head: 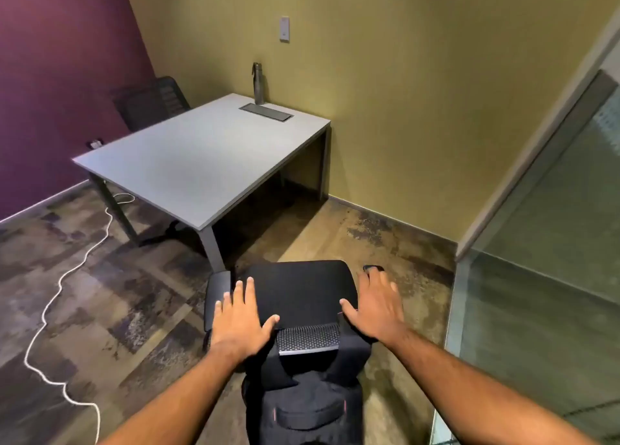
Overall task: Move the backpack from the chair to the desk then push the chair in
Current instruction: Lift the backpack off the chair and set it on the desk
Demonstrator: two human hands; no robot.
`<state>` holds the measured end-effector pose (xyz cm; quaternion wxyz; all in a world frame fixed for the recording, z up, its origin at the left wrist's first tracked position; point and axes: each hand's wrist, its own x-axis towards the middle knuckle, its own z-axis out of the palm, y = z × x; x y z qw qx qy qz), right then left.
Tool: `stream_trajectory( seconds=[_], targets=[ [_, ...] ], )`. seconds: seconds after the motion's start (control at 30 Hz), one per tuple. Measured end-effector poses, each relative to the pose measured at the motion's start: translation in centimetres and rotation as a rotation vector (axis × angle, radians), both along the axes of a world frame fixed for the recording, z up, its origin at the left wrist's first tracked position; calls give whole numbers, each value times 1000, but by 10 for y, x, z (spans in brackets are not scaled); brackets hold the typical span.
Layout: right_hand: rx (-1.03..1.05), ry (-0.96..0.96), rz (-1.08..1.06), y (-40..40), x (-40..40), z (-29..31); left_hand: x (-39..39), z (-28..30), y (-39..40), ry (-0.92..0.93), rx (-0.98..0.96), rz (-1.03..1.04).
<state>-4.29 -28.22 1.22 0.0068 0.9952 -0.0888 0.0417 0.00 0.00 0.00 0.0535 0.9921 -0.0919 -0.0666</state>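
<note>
A black backpack point(302, 407) with a front pocket and thin pink trim sits on a black office chair point(218, 290) right below me. A mesh panel shows between my hands, and I cannot tell the dark fabric of the pack from the chair's seat. My left hand point(240, 320) lies flat on the black surface near the left armrest, fingers spread. My right hand point(375, 307) lies flat on its right side near the right armrest, also spread. Neither hand grips anything. The grey desk point(201, 156) stands ahead, about a step beyond the chair.
A metal bottle point(257, 84) and a cable hatch point(266, 112) sit at the desk's far edge by the yellow wall. A second black chair point(151, 104) stands behind the desk. A white cable point(67, 277) snakes over the floor at left. A glass partition point(543, 277) runs along the right.
</note>
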Motion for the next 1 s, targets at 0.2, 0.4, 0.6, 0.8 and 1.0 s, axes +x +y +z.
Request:
stream_trajectory(
  seconds=[0.2, 0.4, 0.6, 0.8, 1.0],
  targets=[
    [14, 75, -82, 3, -21, -27, -12, -14, 6, 128, -135, 198],
    [96, 207, -212, 8, -23, -32, -16, -17, 9, 164, -171, 276],
    [151, 315, -319, 15, -22, -30, -18, -18, 5, 205, -205, 361],
    [270, 367, -391, 12, -15, -22, -12, -18, -8, 269, -303, 512],
    [425, 340, -466, 4, -9, -16, 2, -16, 3, 319, -439, 630]
  ],
)
